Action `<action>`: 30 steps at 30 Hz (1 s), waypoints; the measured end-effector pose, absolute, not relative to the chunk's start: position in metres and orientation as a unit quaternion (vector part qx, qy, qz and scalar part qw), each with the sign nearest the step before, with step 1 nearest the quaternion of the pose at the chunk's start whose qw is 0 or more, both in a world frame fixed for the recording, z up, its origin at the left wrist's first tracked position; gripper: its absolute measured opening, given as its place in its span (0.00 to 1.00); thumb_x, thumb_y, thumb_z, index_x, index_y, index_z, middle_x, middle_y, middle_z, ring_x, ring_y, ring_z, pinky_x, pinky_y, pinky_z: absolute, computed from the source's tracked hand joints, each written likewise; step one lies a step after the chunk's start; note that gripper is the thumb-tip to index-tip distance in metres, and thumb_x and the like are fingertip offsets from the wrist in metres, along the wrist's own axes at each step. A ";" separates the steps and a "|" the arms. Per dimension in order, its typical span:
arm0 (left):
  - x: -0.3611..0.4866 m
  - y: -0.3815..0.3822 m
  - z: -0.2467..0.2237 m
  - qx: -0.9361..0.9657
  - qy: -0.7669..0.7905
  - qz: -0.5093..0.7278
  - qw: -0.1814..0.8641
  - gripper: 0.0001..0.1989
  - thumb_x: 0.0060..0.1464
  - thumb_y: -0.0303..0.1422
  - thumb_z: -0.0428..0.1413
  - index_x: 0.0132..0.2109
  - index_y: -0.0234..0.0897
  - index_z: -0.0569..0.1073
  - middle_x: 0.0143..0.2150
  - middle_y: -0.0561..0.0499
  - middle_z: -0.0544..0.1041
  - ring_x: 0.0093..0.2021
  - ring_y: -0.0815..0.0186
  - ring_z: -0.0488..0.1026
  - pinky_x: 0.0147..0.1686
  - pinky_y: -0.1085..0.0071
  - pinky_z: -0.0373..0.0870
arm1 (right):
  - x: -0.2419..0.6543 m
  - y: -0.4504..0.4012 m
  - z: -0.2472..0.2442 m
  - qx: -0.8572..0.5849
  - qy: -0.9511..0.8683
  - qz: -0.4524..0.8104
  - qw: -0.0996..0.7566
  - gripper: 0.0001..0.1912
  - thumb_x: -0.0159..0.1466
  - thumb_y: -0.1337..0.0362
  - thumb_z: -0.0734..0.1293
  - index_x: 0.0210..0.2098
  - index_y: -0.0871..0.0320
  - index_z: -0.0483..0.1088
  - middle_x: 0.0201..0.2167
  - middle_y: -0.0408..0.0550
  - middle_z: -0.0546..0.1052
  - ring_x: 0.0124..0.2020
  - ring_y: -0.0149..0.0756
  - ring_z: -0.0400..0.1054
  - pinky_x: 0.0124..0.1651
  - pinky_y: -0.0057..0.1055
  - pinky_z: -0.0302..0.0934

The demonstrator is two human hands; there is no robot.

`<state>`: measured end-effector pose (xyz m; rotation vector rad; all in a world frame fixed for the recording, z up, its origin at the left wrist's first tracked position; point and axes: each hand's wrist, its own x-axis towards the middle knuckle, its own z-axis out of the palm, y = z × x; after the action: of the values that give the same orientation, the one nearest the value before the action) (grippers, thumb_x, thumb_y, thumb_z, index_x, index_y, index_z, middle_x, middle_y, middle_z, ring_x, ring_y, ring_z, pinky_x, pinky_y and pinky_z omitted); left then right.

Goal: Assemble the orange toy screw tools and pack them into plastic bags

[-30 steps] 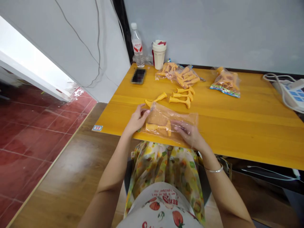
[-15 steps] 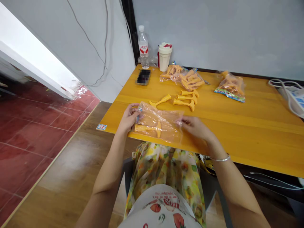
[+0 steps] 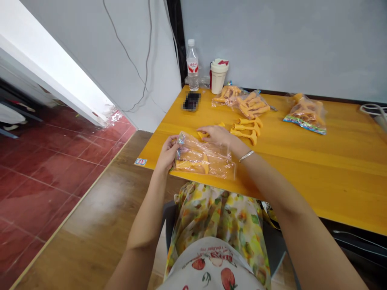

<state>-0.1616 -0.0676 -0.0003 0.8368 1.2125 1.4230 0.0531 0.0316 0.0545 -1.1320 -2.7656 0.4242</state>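
Observation:
My left hand [image 3: 168, 154] pinches the left end of a clear plastic bag [image 3: 222, 167], where a bit of coloured print shows. Inside that bag lies one yellow toy hammer [image 3: 192, 164]. My right hand [image 3: 216, 135] is just beyond the bag, its fingers closed over a loose yellow toy hammer [image 3: 200, 136] on the table; the hand hides most of this piece. To its right, several more loose toy hammers [image 3: 246, 135] lie side by side.
On the wooden table [image 3: 302, 173] are filled bags [image 3: 254, 105] at the back and another filled bag [image 3: 305, 114] further right. A phone [image 3: 191, 101], a water bottle [image 3: 192, 68] and a white cup [image 3: 219, 76] stand or lie at the back left. A white cable [image 3: 373, 108] is far right.
My right hand has let go of the bag's right side and moved forward and left onto the loose toy hammer. My left hand still holds the bag. The view has shifted slightly.

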 end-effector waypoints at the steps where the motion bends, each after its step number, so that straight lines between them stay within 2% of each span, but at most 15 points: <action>1: -0.162 -0.067 -0.001 0.348 0.506 0.593 0.520 0.20 0.44 0.29 0.62 0.46 0.39 0.69 0.32 0.55 0.76 0.26 0.70 0.76 0.30 0.73 0.75 | 0.051 0.030 0.056 -0.384 -0.913 0.124 0.054 0.28 0.65 0.67 0.65 0.65 0.54 0.65 0.60 0.51 0.74 0.56 0.48 0.72 0.55 0.42 0.66; 3: -0.162 -0.067 -0.001 0.348 0.506 0.592 0.522 0.20 0.44 0.29 0.62 0.46 0.39 0.69 0.33 0.55 0.76 0.26 0.70 0.75 0.31 0.73 0.75 | 0.052 0.025 0.061 -0.406 -0.908 0.092 0.045 0.31 0.65 0.69 0.64 0.67 0.54 0.62 0.61 0.52 0.74 0.55 0.48 0.72 0.53 0.42 0.66; 5: -0.162 -0.067 -0.001 0.351 0.505 0.591 0.521 0.20 0.44 0.29 0.62 0.46 0.39 0.69 0.33 0.55 0.76 0.27 0.70 0.75 0.31 0.73 0.75 | 0.057 0.020 0.064 -0.412 -0.907 0.072 0.039 0.30 0.66 0.66 0.63 0.67 0.55 0.61 0.60 0.54 0.74 0.55 0.49 0.71 0.52 0.42 0.65; 9: -0.161 -0.065 -0.001 0.358 0.512 0.586 0.516 0.20 0.44 0.30 0.61 0.46 0.38 0.69 0.32 0.55 0.75 0.28 0.70 0.75 0.29 0.75 0.73 | 0.069 0.014 0.062 -0.393 -0.917 0.060 0.010 0.23 0.68 0.57 0.64 0.60 0.56 0.68 0.56 0.57 0.74 0.54 0.51 0.70 0.49 0.41 0.64; 12: -0.160 -0.065 -0.002 0.363 0.513 0.587 0.511 0.19 0.45 0.29 0.61 0.46 0.38 0.69 0.31 0.55 0.76 0.27 0.70 0.75 0.29 0.75 0.73 | 0.076 0.017 0.054 -0.393 -0.917 0.061 0.034 0.19 0.66 0.65 0.64 0.56 0.58 0.70 0.54 0.57 0.74 0.52 0.48 0.70 0.50 0.40 0.63; 15: -0.159 -0.066 -0.001 0.373 0.513 0.584 0.507 0.19 0.46 0.30 0.61 0.47 0.38 0.69 0.32 0.54 0.76 0.27 0.70 0.76 0.30 0.74 0.74 | 0.085 0.023 0.045 -0.404 -0.895 0.096 0.165 0.21 0.63 0.71 0.62 0.55 0.60 0.69 0.53 0.56 0.73 0.51 0.44 0.70 0.54 0.40 0.64; 17: -0.158 -0.066 -0.001 0.375 0.517 0.578 0.507 0.19 0.47 0.30 0.61 0.47 0.38 0.68 0.32 0.54 0.76 0.26 0.70 0.76 0.30 0.74 0.75 | 0.098 0.024 0.044 -0.422 -0.848 0.134 0.290 0.23 0.61 0.70 0.62 0.56 0.59 0.67 0.51 0.55 0.73 0.50 0.41 0.70 0.54 0.39 0.65; 19: -0.156 -0.067 0.001 0.367 0.523 0.576 0.510 0.18 0.48 0.29 0.60 0.48 0.38 0.68 0.33 0.54 0.75 0.26 0.70 0.76 0.31 0.72 0.76 | 0.118 0.017 0.047 -0.450 -0.765 0.195 0.418 0.25 0.60 0.69 0.61 0.57 0.56 0.65 0.49 0.52 0.73 0.45 0.38 0.72 0.49 0.37 0.69; 21: -0.154 -0.066 0.002 0.353 0.525 0.577 0.517 0.18 0.49 0.28 0.59 0.48 0.39 0.67 0.35 0.55 0.74 0.27 0.70 0.77 0.33 0.70 0.78 | 0.146 0.002 0.053 -0.471 -0.634 0.289 0.541 0.25 0.59 0.67 0.60 0.57 0.52 0.64 0.44 0.47 0.73 0.36 0.33 0.73 0.39 0.34 0.71; 23: -0.150 -0.065 0.003 0.338 0.520 0.578 0.530 0.19 0.49 0.26 0.58 0.49 0.40 0.66 0.37 0.54 0.74 0.29 0.69 0.78 0.36 0.67 0.80 | 0.178 -0.020 0.059 -0.475 -0.512 0.362 0.617 0.23 0.57 0.67 0.60 0.53 0.50 0.66 0.39 0.42 0.74 0.28 0.30 0.71 0.35 0.32 0.70; 26: -0.137 -0.063 0.006 0.317 0.508 0.573 0.559 0.23 0.49 0.23 0.56 0.53 0.41 0.64 0.41 0.51 0.73 0.34 0.64 0.80 0.39 0.62 0.81 | 0.220 -0.057 0.060 -0.495 -0.388 0.430 0.647 0.20 0.55 0.68 0.62 0.47 0.49 0.69 0.34 0.41 0.76 0.25 0.26 0.69 0.31 0.25 0.68; 30: -0.104 -0.063 0.009 0.307 0.492 0.561 0.591 0.30 0.49 0.23 0.55 0.60 0.42 0.62 0.51 0.46 0.72 0.44 0.58 0.81 0.43 0.59 0.81 | 0.240 -0.094 0.047 -0.523 -0.298 0.512 0.613 0.19 0.52 0.67 0.66 0.44 0.51 0.69 0.30 0.39 0.77 0.22 0.24 0.68 0.26 0.21 0.68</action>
<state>-0.1045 -0.0632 0.0087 0.7152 1.1447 1.3047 0.2396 -0.0938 0.0472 -1.2052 -0.6875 1.1806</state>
